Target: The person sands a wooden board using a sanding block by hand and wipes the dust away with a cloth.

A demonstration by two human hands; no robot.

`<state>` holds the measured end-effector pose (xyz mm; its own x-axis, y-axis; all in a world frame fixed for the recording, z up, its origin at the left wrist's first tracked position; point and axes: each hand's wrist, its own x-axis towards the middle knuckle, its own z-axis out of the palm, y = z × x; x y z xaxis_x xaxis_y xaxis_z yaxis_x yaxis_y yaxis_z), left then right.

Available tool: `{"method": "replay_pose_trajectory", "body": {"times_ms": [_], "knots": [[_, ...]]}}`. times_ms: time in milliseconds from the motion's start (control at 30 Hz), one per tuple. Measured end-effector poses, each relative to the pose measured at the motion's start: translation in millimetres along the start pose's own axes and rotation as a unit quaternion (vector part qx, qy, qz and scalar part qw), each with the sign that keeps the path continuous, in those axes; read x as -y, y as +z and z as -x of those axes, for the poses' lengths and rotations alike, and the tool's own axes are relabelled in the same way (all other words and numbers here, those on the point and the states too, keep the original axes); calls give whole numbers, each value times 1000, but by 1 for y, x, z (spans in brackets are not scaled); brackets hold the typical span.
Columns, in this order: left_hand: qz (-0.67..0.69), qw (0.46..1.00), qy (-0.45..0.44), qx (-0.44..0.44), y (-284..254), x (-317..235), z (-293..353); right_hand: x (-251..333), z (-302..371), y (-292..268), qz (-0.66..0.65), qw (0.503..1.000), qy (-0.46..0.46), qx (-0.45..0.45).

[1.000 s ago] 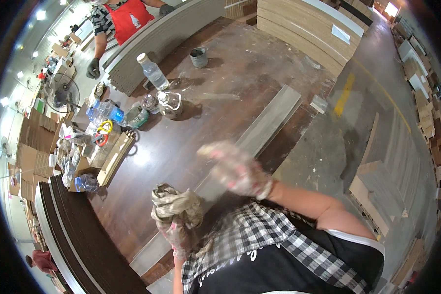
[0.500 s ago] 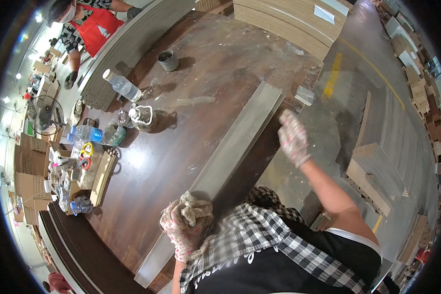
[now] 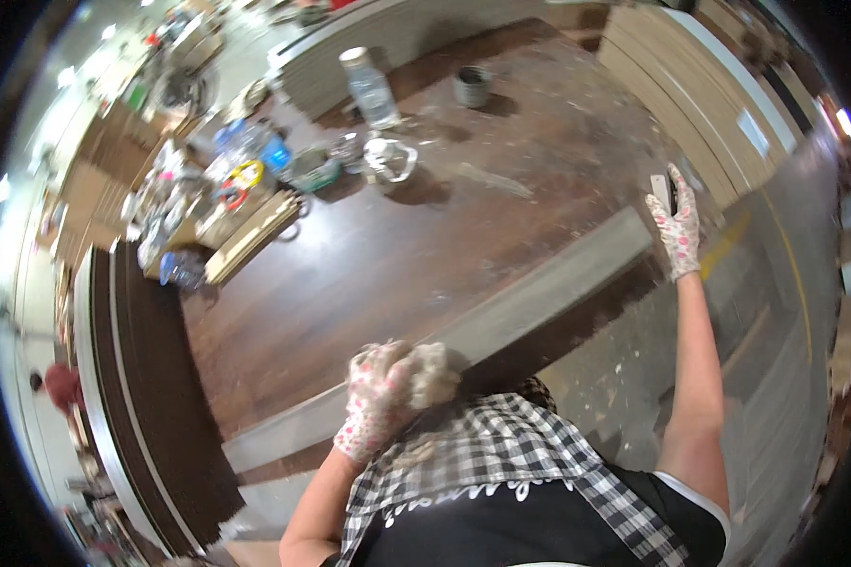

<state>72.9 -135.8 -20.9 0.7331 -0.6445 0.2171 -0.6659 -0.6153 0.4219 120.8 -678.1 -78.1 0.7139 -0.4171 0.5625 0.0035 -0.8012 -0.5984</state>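
A long grey board (image 3: 548, 295) lies diagonally along the near edge of the brown table (image 3: 350, 283). My left hand (image 3: 378, 397), in a white glove with pink spots, is closed on a bunched beige rag (image 3: 432, 373) over the board's middle. At the board's far right end, my right hand (image 3: 679, 231), gloved alike, grips a small flat scraper (image 3: 661, 194), pale with a dark part, between thumb and fingers. The palm hides part of the scraper.
On the table stand a clear bottle (image 3: 373, 94), a handled jar (image 3: 390, 161) and a dark cup (image 3: 472, 86). Clutter with yellow-handled scissors (image 3: 244, 176) is at left. Stacked boards (image 3: 690, 104) rise at far right; dark panels (image 3: 156, 378) stand left.
The view has turned, so the board looks flatter. My right hand has reached farther forward and taken up the scraper from the table's right edge. My left hand still holds the rag.
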Motion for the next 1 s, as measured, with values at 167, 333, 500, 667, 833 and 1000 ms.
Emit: {"method": "replay_pose_trajectory", "body": {"times_ms": [167, 333, 500, 667, 833, 1000], "knots": [[33, 997, 16, -68, -13, -1, 9, 205, -38, 68, -188, 936, -150, 256], [83, 966, -110, -218, -40, -17, 34, 311, -10, 175, -115, 805, -345, 468], [37, 965, -172, -194, -63, 3, 69, 353, -2, 268, -136, 761, -362, 521], [90, 959, -207, -172, -75, 5, 79, 381, -45, 346, -93, 882, -344, 309], [141, 952, -179, -207, -68, 14, 80, 350, -128, 381, 143, 890, -227, 369], [176, 962, -175, -117, -74, 19, 86, 373, -115, 393, 45, 857, -306, 412]]}}
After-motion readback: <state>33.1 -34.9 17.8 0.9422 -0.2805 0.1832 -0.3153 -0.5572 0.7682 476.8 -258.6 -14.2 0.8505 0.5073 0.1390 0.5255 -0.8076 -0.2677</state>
